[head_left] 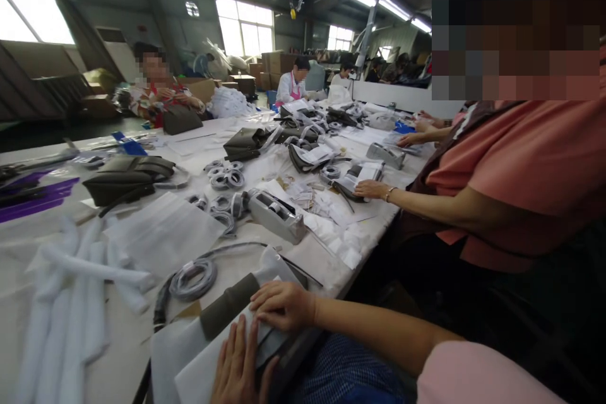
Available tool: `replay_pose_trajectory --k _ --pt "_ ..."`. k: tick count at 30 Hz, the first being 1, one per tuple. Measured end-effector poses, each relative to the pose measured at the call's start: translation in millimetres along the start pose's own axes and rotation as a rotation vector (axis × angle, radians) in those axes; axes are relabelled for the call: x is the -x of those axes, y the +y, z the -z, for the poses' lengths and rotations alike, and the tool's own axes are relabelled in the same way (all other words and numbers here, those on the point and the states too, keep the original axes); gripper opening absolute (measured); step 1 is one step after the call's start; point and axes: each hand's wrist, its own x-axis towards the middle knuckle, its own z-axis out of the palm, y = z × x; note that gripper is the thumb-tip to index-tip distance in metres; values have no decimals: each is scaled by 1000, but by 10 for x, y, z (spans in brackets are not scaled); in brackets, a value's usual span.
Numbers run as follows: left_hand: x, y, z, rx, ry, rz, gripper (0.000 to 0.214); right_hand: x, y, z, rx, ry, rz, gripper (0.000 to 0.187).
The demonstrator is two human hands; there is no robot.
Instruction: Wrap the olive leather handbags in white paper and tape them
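Note:
An olive-green bag [227,310] lies at the table's near edge, partly wrapped in a white sheet [199,374]. My left hand [241,366] rests flat on that sheet with its fingers stretched out, holding nothing. Just beyond it, my right hand [283,306] has its fingers curled and pressed down on a fold of the sheet over the bag. A dark strap [163,303] curves off the bag toward a grey coil of band [193,278].
White foam strips [80,290] pile up at the left. A grey tape dispenser [277,214], more coils and olive bags [127,180] fill the long table [132,347]. A co-worker in a salmon shirt [521,164] sits close on the right, hand [374,189] on a bag. Other people work farther back.

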Motion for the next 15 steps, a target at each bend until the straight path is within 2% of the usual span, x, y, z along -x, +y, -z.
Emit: replay_pose_trajectory --k 3,10,15 --pt "37 -18 -48 -24 2 -44 73 24 -7 -51 45 120 -27 10" --pt "-29 93 -29 98 96 26 66 -9 -22 -69 258 29 -17 10" --pt "-42 75 46 143 6 9 67 22 -4 -118 316 30 -28 22"
